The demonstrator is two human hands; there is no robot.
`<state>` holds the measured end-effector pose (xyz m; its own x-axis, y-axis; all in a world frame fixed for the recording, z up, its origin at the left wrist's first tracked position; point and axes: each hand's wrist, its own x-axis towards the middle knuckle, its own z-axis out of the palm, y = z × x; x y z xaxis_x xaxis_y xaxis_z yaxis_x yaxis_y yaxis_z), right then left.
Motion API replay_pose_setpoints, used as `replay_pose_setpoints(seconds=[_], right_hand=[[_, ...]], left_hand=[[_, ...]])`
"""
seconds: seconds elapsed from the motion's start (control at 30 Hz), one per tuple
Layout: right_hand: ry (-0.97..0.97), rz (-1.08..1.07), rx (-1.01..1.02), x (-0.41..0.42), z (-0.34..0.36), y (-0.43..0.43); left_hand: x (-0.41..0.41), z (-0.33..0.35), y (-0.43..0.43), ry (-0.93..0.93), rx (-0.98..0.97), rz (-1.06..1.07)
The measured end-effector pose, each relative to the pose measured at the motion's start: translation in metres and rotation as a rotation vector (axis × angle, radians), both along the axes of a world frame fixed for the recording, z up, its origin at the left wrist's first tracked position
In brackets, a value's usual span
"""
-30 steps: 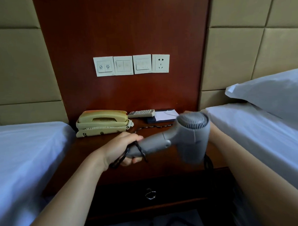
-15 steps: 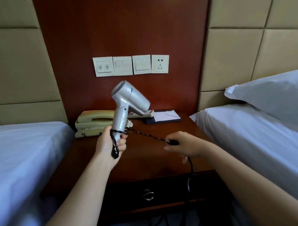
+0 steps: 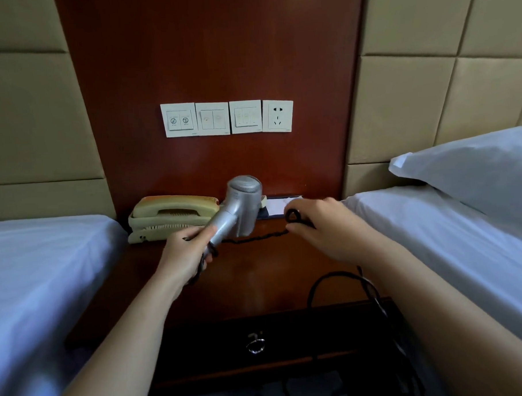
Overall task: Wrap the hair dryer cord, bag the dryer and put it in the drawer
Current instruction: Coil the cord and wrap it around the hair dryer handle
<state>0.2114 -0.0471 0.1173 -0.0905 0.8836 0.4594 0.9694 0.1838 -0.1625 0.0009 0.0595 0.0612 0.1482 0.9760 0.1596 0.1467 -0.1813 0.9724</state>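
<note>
So the left hand has its fingers wrapped round the handle of the silver dryer. It's holding it up off the counter, head tilted up and to the right, just in front of the phone. Some of the black cord is looped around the handle end and that hand. From there it runs pretty much taut across to the right hand, whose fingers are pinching a small loop of it. The rest of the cord droops in a big curve over the counter's front edge, down to the right of the drawer, which is closed and has a ring pull. There's a bed on the left, another on the right with a pillow, and a wall socket up above.
</note>
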Motion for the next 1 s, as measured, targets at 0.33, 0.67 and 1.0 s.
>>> replay_pose_setpoints(seconds=[0.33, 0.67, 1.0], right_hand=[[0.185, 0.174, 0.269, -0.021, 0.013, -0.006], [0.252, 0.367, 0.315, -0.052, 0.016, -0.005], [0.236, -0.019, 0.261, -0.001, 0.01, 0.012]], left_hand=[[0.016, 0.006, -0.02, 0.52, 0.208, -0.226], [0.034, 0.011, -0.033, 0.637, 0.313, -0.231], [0.018, 0.023, -0.036, 0.712, 0.392, -0.231]])
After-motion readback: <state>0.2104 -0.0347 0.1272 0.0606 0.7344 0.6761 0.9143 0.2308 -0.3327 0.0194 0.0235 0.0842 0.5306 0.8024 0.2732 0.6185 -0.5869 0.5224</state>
